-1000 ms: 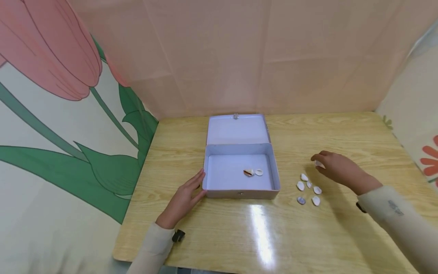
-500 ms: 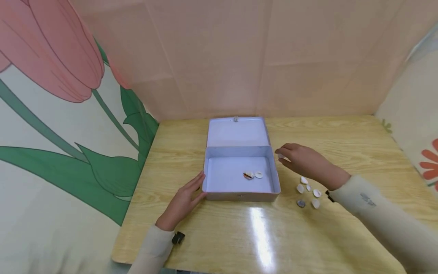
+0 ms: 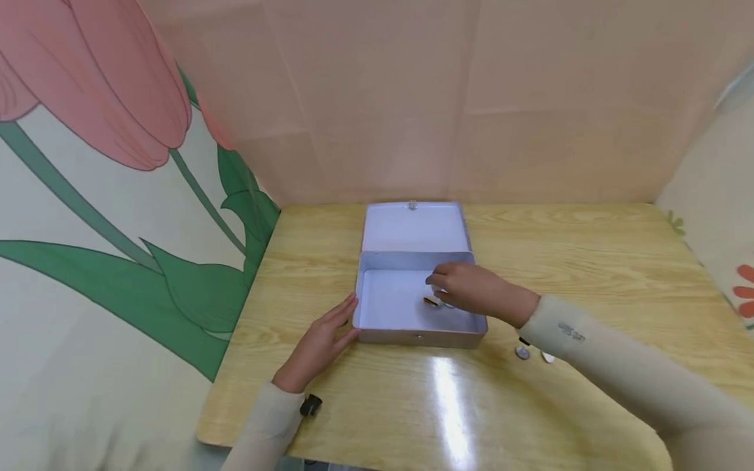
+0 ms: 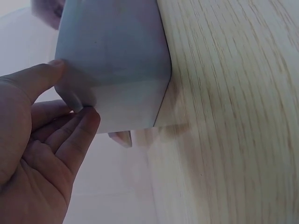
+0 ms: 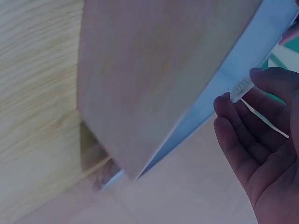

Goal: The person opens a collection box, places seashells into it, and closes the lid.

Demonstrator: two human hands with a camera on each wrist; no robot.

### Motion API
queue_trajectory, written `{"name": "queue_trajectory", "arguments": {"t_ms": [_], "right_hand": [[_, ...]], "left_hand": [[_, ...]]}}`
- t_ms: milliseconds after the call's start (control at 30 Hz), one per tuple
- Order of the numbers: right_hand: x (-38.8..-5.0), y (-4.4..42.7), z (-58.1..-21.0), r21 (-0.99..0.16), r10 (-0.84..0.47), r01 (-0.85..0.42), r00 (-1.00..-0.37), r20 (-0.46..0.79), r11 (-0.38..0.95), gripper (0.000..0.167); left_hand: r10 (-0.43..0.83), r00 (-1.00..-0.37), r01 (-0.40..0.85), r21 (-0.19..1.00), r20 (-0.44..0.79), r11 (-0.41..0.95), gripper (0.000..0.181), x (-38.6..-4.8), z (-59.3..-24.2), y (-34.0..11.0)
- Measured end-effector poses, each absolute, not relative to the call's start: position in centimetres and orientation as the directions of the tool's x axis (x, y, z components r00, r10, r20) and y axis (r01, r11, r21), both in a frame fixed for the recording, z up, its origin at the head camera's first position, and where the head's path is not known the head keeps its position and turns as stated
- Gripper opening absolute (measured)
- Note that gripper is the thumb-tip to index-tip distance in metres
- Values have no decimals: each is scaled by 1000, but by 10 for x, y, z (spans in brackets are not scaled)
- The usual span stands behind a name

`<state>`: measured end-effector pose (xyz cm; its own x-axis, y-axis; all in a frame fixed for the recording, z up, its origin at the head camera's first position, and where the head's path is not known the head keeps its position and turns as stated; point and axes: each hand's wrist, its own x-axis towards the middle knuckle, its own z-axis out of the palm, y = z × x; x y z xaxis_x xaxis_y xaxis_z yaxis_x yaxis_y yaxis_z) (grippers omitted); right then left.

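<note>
Ribbed white shell (image 5: 241,88) above grey rectangular metal box (image 3: 389,336).
Your right hand (image 3: 471,288) pinches the shell; release low. Your left hand (image 3: 315,347), loosely extended, touches the box's left side.

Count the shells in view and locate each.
5 visible: a held shell in the right hand; a brown shell and a partly covered pale shell in the box; a dark shell and a white shell on the table. The right sleeve may hide more.
</note>
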<state>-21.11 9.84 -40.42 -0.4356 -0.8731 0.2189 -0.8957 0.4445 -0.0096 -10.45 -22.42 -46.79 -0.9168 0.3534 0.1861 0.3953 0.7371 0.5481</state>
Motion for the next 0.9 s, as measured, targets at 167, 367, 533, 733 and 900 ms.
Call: {"name": "queue_trajectory", "arguments": {"t_ms": [167, 367, 533, 733, 900], "right_hand": [[-211, 84, -411, -52, -890, -902, -432, 146, 429, 18], [-208, 75, -419, -66, -909, -909, -416, 39, 413, 20], [-208, 72, -421, -42, -905, -906, -423, 29, 422, 18], [-211, 74, -423, -19, -887, -887, -461, -6, 461, 12], [-211, 75, -425, -15, -892, -892, -452, -6, 452, 10]], "left_hand": [[350, -920, 386, 545, 174, 744, 61, -104, -465, -223], [355, -921, 384, 541, 163, 748, 61, -105, -464, -223], [353, -920, 386, 535, 169, 751, 61, -105, -464, -224], [343, -925, 375, 529, 162, 761, 61, -105, -464, -223], [340, -925, 376, 533, 168, 758, 61, -104, -463, -223]]}}
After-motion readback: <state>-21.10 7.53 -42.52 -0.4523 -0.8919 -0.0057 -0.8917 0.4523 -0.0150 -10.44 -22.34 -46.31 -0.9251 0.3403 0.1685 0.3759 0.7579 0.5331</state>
